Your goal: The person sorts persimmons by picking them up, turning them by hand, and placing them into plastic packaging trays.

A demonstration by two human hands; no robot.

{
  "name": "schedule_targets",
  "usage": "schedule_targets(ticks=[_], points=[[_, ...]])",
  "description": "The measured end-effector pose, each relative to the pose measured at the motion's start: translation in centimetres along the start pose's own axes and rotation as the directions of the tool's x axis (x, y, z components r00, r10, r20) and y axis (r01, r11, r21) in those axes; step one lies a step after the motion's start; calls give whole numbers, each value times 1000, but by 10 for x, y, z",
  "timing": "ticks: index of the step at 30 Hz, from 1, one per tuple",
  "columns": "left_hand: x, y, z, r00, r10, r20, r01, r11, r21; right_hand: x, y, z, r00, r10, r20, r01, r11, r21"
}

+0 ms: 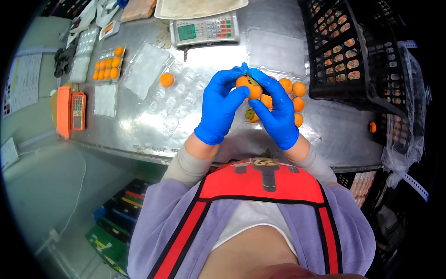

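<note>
Both my hands wear blue gloves. Between them they hold an orange persimmon [250, 86], its leafy green top turned up and away from me. My left hand [220, 104] grips the fruit from the left, thumb on its near side. My right hand [277, 118] closes on it from the right, fingertips at the leafy top. Below and behind my right hand lie several more persimmons [298, 89], partly hidden by the glove. A single persimmon [167, 80] rests by clear plastic trays [179, 95] to the left.
A scale [204, 30] with a green display stands at the back of the metal table [344, 130]. A black crate [341, 51] of wrapped fruit is at right. Left are a filled pack of persimmons [108, 63], stacked clear trays [83, 53] and an orange device [69, 110].
</note>
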State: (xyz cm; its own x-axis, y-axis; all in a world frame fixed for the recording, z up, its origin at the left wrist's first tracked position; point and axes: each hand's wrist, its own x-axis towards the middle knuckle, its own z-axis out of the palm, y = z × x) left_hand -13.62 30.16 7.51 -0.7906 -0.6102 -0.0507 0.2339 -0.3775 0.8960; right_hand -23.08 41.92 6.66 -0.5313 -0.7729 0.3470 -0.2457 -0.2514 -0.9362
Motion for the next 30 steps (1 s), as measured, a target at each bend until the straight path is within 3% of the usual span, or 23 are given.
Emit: schedule_targets(ticks=[3,6,8,10,13,15,17,18,19,20,21,23,26,27,29,30], points=[[4,0,6,1000,-10,20,9,999,44,-1,-1,-4,999,33,-18,-33,999,-9],[1,4,11,992,-125,28,126,989,-76,-4,-9,-9,994,23,-105,-14,996,84],[1,-2,10,979,-196,58,204,950,-236,-8,-17,-15,992,106,-72,-82,957,278],[-1,-6,17,978,-196,72,207,960,-191,-15,-26,-31,985,150,-83,-124,958,259],[-1,-17,12,963,-264,52,269,955,-124,-32,-49,-79,898,399,188,-438,755,488],[-2,-17,8,965,-263,-20,260,962,-81,-49,-60,-132,913,365,183,-404,744,532],[-5,-14,-2,964,-261,-46,259,965,-39,-61,-70,-199,933,328,-145,-128,681,721],[-6,-16,-11,961,-270,-54,270,963,-23,-51,-89,-241,966,250,-72,-42,425,904],[-8,-20,-18,958,-279,-67,279,960,-4,-49,-107,-282,892,199,-405,148,719,679],[-11,-25,-23,957,-281,-73,282,960,3,-38,-125,-319,758,110,-642,220,885,411],[-13,-30,-27,947,-310,-86,312,950,8,-38,-130,-382,715,90,-693,194,927,320],[-16,-36,-28,935,-343,-95,345,938,11,-27,-131,-457,480,72,-874,77,989,124],[-23,-52,-30,940,-337,-54,338,941,20,-23,-117,-432,605,-139,-784,-31,980,-198],[-26,-55,-30,939,-336,-74,338,941,20,-11,-129,-351,574,-226,-787,-109,932,-347],[-27,-60,-30,927,-370,-60,372,928,27,-21,-116,-259,706,-386,-594,-71,796,-601],[-29,-62,-31,926,-371,-72,374,927,27,-34,-94,-224,775,-393,-495,63,827,-559]])
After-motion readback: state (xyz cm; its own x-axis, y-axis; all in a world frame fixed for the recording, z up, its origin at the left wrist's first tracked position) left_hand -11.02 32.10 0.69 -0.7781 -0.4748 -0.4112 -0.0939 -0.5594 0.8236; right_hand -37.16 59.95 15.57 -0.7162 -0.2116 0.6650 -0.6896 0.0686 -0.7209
